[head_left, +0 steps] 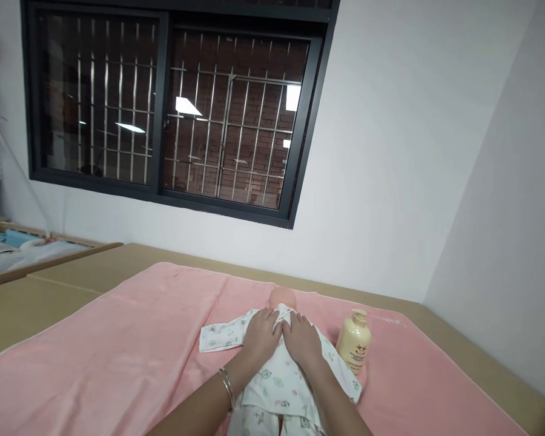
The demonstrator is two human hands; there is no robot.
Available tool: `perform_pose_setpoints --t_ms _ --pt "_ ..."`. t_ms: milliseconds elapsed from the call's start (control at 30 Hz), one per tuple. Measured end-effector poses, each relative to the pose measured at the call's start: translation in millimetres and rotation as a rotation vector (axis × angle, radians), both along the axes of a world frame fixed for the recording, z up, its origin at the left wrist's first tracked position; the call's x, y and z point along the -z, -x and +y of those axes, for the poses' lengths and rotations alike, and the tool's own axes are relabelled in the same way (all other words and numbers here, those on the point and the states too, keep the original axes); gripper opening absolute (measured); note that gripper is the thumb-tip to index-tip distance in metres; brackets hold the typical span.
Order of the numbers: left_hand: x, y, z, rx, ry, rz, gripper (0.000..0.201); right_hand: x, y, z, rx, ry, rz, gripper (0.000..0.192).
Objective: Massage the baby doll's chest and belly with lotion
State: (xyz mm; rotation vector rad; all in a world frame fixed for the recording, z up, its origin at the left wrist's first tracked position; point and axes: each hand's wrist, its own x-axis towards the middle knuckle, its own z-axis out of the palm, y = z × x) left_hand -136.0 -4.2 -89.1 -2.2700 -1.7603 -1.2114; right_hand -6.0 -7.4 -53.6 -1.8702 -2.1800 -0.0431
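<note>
A baby doll (282, 298) lies on its back on a pink blanket (131, 339), dressed in a white printed top (277, 383) and matching trousers (257, 421). Both palms rest flat on the upper chest of the top, thumbs close together. My left hand (262, 332), with silver bangles on its wrist, covers one side of the chest. Opposite it lies my right hand (302, 339), its fingers stretched toward the shoulder. One sleeve spreads out to the left, the other slants down to the right. Beside the right sleeve stands a pale yellow pump bottle (355, 342).
Under the blanket is a tan table surface (72, 284). At the far left, a wooden-edged crib or tray (49, 257) holds blue and white cloth. Behind the table rises a white wall (367, 181) with a dark-framed, barred window (163, 115).
</note>
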Motion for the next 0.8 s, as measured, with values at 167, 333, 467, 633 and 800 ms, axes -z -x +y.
perform_pose_setpoints --t_ms 167,333,467,633,800 --pt "-2.4 -1 -5 -0.123 0.055 0.017 0.034 -3.9 4 -3 -0.01 -0.013 0.008 0.048" --pt "0.2 -3 -3 -0.14 0.111 0.033 0.035 -9.7 4 -6 0.012 -0.004 0.022 0.044" --pt "1.2 -3 -2 -0.157 0.092 0.051 0.035 -6.6 -3 2 -0.051 -0.03 0.043 0.043" --pt "-2.3 -1 -2 -0.035 0.058 0.086 0.034 -4.6 -1 1 -0.081 -0.035 0.042 0.041" --pt "-2.4 -3 -5 -0.106 0.077 0.082 0.033 -7.4 -4 0 -0.039 -0.003 0.047 0.044"
